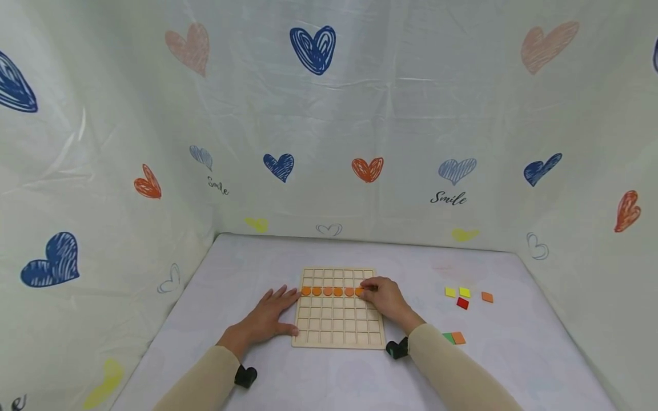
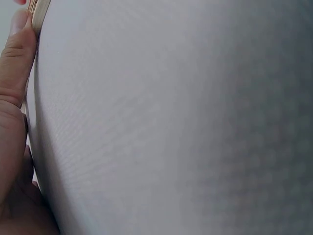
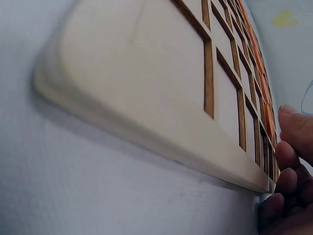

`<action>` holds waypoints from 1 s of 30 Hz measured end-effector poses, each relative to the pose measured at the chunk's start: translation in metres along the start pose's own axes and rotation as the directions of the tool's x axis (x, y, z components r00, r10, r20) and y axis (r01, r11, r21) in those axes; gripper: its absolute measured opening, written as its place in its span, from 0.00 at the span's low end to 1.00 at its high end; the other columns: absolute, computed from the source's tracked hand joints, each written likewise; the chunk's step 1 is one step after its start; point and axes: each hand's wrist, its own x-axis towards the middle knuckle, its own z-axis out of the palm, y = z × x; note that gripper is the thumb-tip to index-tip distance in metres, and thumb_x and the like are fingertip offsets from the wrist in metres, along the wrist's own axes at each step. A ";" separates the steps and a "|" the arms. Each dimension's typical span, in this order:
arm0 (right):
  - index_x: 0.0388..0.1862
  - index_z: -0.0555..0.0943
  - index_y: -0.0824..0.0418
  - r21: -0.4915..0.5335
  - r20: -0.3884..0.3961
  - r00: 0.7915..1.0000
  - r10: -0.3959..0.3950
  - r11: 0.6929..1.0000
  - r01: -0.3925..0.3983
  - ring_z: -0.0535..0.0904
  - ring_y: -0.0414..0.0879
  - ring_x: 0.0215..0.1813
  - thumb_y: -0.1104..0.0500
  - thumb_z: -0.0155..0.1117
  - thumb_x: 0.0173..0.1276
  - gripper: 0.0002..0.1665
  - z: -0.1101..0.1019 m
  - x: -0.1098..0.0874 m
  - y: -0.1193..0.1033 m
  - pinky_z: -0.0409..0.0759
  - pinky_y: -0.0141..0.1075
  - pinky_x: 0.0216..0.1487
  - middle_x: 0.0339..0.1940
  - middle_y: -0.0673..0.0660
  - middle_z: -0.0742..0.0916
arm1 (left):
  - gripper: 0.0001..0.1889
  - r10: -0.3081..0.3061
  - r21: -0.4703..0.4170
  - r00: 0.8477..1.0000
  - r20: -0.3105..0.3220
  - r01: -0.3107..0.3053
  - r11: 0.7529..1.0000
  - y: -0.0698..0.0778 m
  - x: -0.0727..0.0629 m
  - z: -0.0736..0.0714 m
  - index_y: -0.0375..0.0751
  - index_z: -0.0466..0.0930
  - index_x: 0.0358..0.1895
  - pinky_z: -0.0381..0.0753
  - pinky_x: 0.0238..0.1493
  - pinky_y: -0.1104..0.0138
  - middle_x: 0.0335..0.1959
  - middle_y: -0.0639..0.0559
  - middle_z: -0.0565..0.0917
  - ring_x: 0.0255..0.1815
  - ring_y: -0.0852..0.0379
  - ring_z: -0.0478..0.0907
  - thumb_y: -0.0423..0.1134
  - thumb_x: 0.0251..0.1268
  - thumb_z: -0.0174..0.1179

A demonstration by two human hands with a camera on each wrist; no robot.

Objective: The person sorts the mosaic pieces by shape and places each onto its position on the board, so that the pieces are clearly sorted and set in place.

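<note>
A pale wooden grid board (image 1: 334, 337) lies flat on the table, with a row of several orange discs (image 1: 327, 291) across its upper part. My left hand (image 1: 264, 317) rests at the board's left edge, fingers spread and thumb against the lower side. In the left wrist view the thumb (image 2: 17, 63) reaches the board's edge (image 2: 40, 14). Over the right end of the row, my right hand (image 1: 386, 298) has curled fingers and pinches an orange disc, largely covered by its fingertips. The right wrist view shows the fingertips close beside the orange pieces (image 3: 268, 120) at the board's edge.
Right of the board lie two yellow squares (image 1: 465, 291), a red square (image 1: 462, 303) and an orange square (image 1: 487, 297). Nearer, a green piece (image 1: 449, 337) and another orange square (image 1: 458, 338) lie beside the right sleeve. A heart-patterned curtain (image 1: 401, 114) surrounds the table.
</note>
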 end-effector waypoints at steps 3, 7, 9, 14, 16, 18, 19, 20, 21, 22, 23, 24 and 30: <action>0.51 0.90 0.59 0.001 0.001 1.000 -0.002 1.000 0.002 0.84 0.50 0.53 0.58 0.75 0.70 0.13 -0.002 0.000 0.001 0.85 0.49 0.58 0.51 0.55 0.90 | 0.53 0.002 0.010 1.000 0.002 -0.002 1.000 -0.001 0.000 0.000 0.49 0.64 0.83 0.42 0.89 0.45 0.85 0.50 0.64 0.88 0.43 0.49 0.63 0.55 0.76; 0.52 0.90 0.59 0.000 -0.001 1.000 -0.006 1.000 0.006 0.80 0.47 0.46 0.57 0.75 0.70 0.13 -0.005 0.000 0.002 0.82 0.43 0.50 0.47 0.55 0.89 | 0.53 0.008 0.016 1.000 0.002 -0.008 1.000 0.000 0.001 -0.001 0.49 0.63 0.83 0.42 0.89 0.45 0.85 0.51 0.63 0.89 0.44 0.48 0.62 0.55 0.76; 0.52 0.90 0.59 0.007 -0.003 1.000 -0.003 1.000 0.003 0.79 0.47 0.45 0.57 0.74 0.71 0.13 -0.007 0.001 0.002 0.80 0.41 0.48 0.46 0.55 0.89 | 0.53 0.014 0.012 1.000 -0.005 -0.014 1.000 0.000 0.001 -0.001 0.49 0.63 0.83 0.42 0.89 0.45 0.85 0.50 0.64 0.89 0.44 0.49 0.62 0.55 0.76; 0.53 0.90 0.59 0.008 -0.003 1.000 0.018 1.000 -0.018 0.78 0.47 0.43 0.56 0.73 0.72 0.13 -0.013 0.000 0.001 0.79 0.37 0.44 0.45 0.53 0.89 | 0.53 0.004 0.004 1.000 -0.007 -0.004 1.000 0.002 0.001 -0.002 0.50 0.63 0.83 0.42 0.89 0.45 0.85 0.51 0.64 0.89 0.44 0.48 0.61 0.55 0.76; 0.53 0.90 0.59 0.005 -0.005 1.000 0.025 1.000 -0.025 0.78 0.46 0.42 0.56 0.73 0.73 0.14 -0.016 -0.001 0.000 0.80 0.36 0.43 0.44 0.53 0.89 | 0.53 -0.001 0.004 1.000 -0.002 0.001 1.000 0.002 0.000 -0.002 0.50 0.63 0.83 0.41 0.89 0.46 0.85 0.51 0.63 0.89 0.45 0.48 0.61 0.55 0.76; 0.54 0.90 0.59 -0.002 -0.010 1.000 0.025 1.000 -0.025 0.78 0.46 0.41 0.56 0.72 0.73 0.14 -0.019 -0.002 0.000 0.79 0.35 0.41 0.42 0.52 0.89 | 0.52 -0.004 0.004 1.000 -0.001 0.004 1.000 0.003 0.000 -0.002 0.50 0.63 0.83 0.41 0.89 0.46 0.85 0.51 0.63 0.89 0.45 0.48 0.61 0.55 0.76; 0.54 0.90 0.59 -0.007 -0.014 1.000 0.022 1.000 -0.022 0.78 0.46 0.41 0.56 0.72 0.73 0.14 -0.020 -0.002 -0.001 0.79 0.35 0.40 0.41 0.52 0.89 | 0.52 -0.003 0.005 1.000 -0.001 0.003 1.000 0.003 0.000 -0.002 0.50 0.63 0.83 0.41 0.89 0.46 0.85 0.51 0.63 0.89 0.45 0.48 0.61 0.56 0.76; 0.54 0.90 0.59 -0.009 -0.017 1.000 0.019 1.000 -0.019 0.77 0.46 0.40 0.56 0.72 0.73 0.14 -0.022 -0.003 -0.001 0.79 0.35 0.39 0.41 0.52 0.88 | 0.52 -0.003 0.007 1.000 -0.002 0.003 1.000 0.003 0.000 -0.002 0.50 0.63 0.83 0.41 0.89 0.46 0.85 0.51 0.63 0.89 0.45 0.48 0.61 0.56 0.76; 0.54 0.90 0.59 -0.007 -0.021 1.000 0.021 1.000 -0.021 0.77 0.45 0.40 0.56 0.72 0.73 0.14 -0.023 -0.003 -0.002 0.78 0.35 0.39 0.41 0.52 0.88 | 0.52 -0.002 0.008 1.000 -0.002 0.002 1.000 0.003 0.000 -0.002 0.50 0.63 0.83 0.41 0.89 0.46 0.85 0.51 0.63 0.89 0.44 0.48 0.61 0.56 0.76; 0.54 0.90 0.60 -0.010 -0.022 1.000 0.020 1.000 -0.020 0.77 0.46 0.40 0.57 0.72 0.73 0.14 -0.024 -0.003 -0.002 0.78 0.35 0.39 0.40 0.52 0.88 | 0.52 -0.002 0.007 1.000 0.000 0.002 1.000 0.003 0.000 -0.002 0.50 0.63 0.83 0.41 0.89 0.46 0.85 0.51 0.63 0.89 0.44 0.48 0.61 0.56 0.76; 0.54 0.90 0.60 -0.014 -0.022 0.999 0.024 1.000 -0.024 0.77 0.45 0.40 0.56 0.72 0.73 0.14 -0.026 -0.003 -0.002 0.78 0.35 0.39 0.41 0.52 0.88 | 0.52 -0.003 0.009 1.000 0.000 0.003 1.000 0.002 0.000 -0.002 0.50 0.63 0.83 0.41 0.89 0.45 0.85 0.51 0.63 0.89 0.44 0.48 0.62 0.56 0.76; 0.54 0.90 0.60 -0.015 -0.025 0.999 0.026 1.000 -0.027 0.77 0.46 0.41 0.56 0.72 0.73 0.14 -0.027 -0.004 -0.003 0.77 0.35 0.39 0.41 0.52 0.88 | 0.52 -0.005 0.010 1.000 0.002 0.005 1.000 0.002 0.000 -0.002 0.50 0.63 0.83 0.41 0.89 0.45 0.85 0.51 0.63 0.89 0.44 0.48 0.62 0.56 0.76; 0.56 0.89 0.59 -0.015 -0.027 0.999 0.048 0.999 -0.048 0.77 0.48 0.45 0.54 0.72 0.73 0.16 -0.038 -0.009 -0.002 0.77 0.36 0.43 0.44 0.53 0.88 | 0.53 -0.006 0.008 1.000 0.002 0.006 1.000 0.001 0.001 -0.001 0.51 0.63 0.83 0.41 0.89 0.46 0.85 0.52 0.63 0.89 0.45 0.48 0.63 0.55 0.75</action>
